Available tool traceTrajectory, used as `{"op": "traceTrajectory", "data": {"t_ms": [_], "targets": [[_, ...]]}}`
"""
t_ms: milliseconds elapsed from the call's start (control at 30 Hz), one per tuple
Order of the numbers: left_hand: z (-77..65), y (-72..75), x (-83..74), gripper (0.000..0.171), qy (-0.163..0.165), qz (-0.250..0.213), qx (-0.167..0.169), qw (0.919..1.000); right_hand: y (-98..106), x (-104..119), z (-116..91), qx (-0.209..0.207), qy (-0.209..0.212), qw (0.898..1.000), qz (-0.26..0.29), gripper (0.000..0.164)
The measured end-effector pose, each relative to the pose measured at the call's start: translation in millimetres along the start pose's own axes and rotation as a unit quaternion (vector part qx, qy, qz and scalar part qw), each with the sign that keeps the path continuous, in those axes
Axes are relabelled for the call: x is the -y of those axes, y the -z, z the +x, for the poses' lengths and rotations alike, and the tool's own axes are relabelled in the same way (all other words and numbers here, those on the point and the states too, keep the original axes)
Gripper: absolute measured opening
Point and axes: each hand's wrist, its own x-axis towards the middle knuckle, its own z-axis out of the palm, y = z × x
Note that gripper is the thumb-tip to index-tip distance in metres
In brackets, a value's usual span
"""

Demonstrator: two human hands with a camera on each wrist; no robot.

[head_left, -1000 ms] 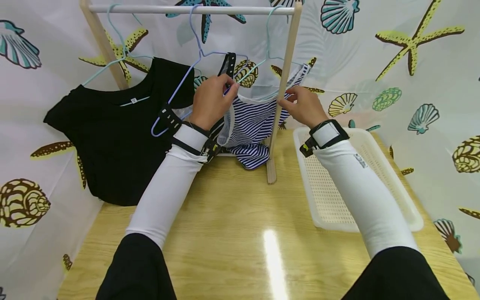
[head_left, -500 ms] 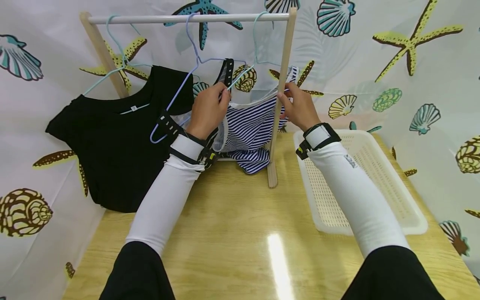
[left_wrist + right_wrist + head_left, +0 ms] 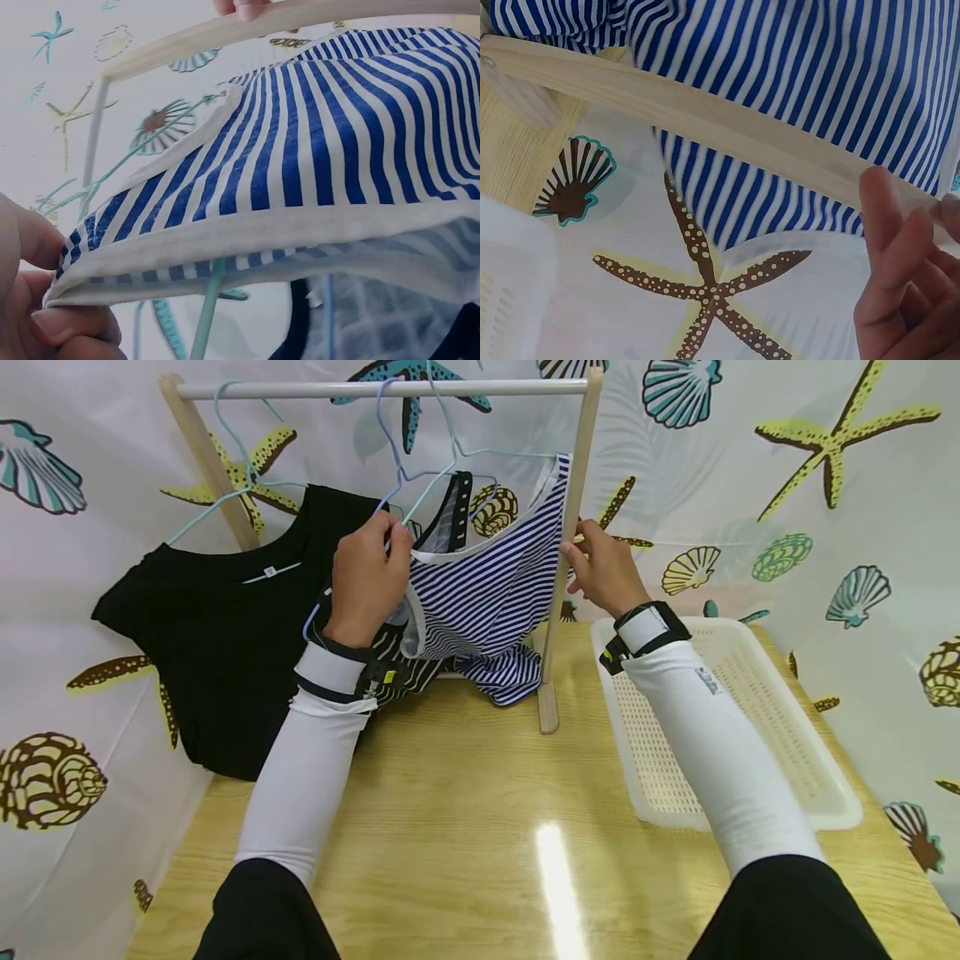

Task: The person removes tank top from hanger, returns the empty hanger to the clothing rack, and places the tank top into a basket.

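Note:
My left hand (image 3: 370,578) pinches the shoulder edge of a blue-and-white striped top (image 3: 487,581). In the left wrist view its thumb and fingers hold the white binding at that corner. The top is on a mint-green hanger (image 3: 454,447), whose other arm reaches the top's far strap near the right post. My right hand (image 3: 602,568) holds the wooden post (image 3: 567,539) of the clothes rack, fingers partly hidden behind it. In the right wrist view the striped cloth (image 3: 795,67) passes behind that post.
A black T-shirt (image 3: 247,660) hangs at the left on another green hanger. Between the garments is a lilac hanger (image 3: 393,443) with a black-strapped garment (image 3: 459,514). A white perforated basket (image 3: 652,760) stands right on the wooden table (image 3: 465,827).
My left hand has moved left and a little down, drawing the striped top and the green hanger left along the rod. The top is spread wider. My right hand stays by the post.

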Motion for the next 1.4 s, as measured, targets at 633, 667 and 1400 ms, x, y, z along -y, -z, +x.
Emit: {"op": "traceTrajectory", "data": {"t_ms": [633,667,1400], "targets": [[-56.2,88.3,11.5,0.034,0.008,-0.031,-0.071,0.997,0.8,7.5,5.6,0.042,-0.004,0.999,0.008,0.04],[-60.4,94.3,12.7,0.034,0.008,-0.03,-0.073,0.9969,-0.2,8.4,6.5,0.045,-0.003,0.999,0.009,0.04],[-95.7,144.6,-1.5,0.031,-0.083,-0.113,-0.108,0.9842,8.6,-26.4,18.3,0.021,0.09,0.995,-0.04,0.022]]}}
